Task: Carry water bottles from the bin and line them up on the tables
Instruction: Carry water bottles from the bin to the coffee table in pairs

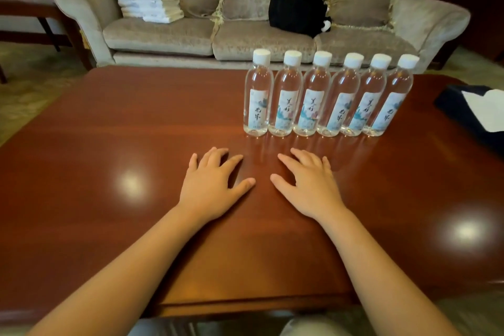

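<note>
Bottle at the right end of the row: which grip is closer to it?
Right. The right grip rests on the table, nearer the camera and left of that bottle; the left grip rests farther left.

The table (136, 144) is glossy reddish wood, smooth enough to mirror lamps. The bottles (327, 95) are clear shiny plastic with white caps (261, 55) and paper-like labels (311, 109). The sofa (245, 38) is matt, napped beige cloth
</note>
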A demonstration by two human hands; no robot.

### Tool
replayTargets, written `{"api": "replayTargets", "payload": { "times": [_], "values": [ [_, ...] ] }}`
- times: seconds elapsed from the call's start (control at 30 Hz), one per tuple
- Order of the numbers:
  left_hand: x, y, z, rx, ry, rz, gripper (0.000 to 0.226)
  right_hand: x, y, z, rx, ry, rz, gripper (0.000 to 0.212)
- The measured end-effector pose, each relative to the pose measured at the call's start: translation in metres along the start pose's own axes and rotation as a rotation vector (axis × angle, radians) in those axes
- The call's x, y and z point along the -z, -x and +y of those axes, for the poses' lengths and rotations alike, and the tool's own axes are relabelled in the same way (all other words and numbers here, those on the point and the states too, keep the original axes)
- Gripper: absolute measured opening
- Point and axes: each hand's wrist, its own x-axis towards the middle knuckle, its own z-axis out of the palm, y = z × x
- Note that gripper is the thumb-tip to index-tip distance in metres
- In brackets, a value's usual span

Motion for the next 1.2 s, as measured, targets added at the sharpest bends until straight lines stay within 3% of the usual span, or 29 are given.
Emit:
{"api": "replayTargets", "payload": {
  "times": [0.37,0.7,0.87,1.0,1.13,1.2],
  "values": [
    [0.000,0.000,0.000,0.008,0.027,-0.008,0.087,-0.002,-0.004,0.003,0.013,-0.030,0.021,0.061],
    [0.004,0.004,0.004,0.024,-0.001,-0.016,0.074,-0.002,0.001,0.000,0.004,-0.004,0.039,0.062],
    [0.013,0.004,0.007,0.043,-0.028,-0.084,0.068,0.013,0.002,-0.004,-0.017,-0.013,-0.051,0.060],
    [0.034,0.008,0.021,0.103,-0.063,-0.290,0.068,0.036,0.012,-0.016,-0.056,0.009,-0.278,0.061],
    [0.083,0.023,0.042,0.130,-0.092,-0.665,0.069,0.081,0.036,-0.028,-0.127,-0.013,-0.639,0.069],
    [0.115,0.036,0.053,0.091,-0.191,-0.840,0.067,0.113,0.057,-0.033,-0.178,-0.060,-0.727,0.072]
  ]
}}
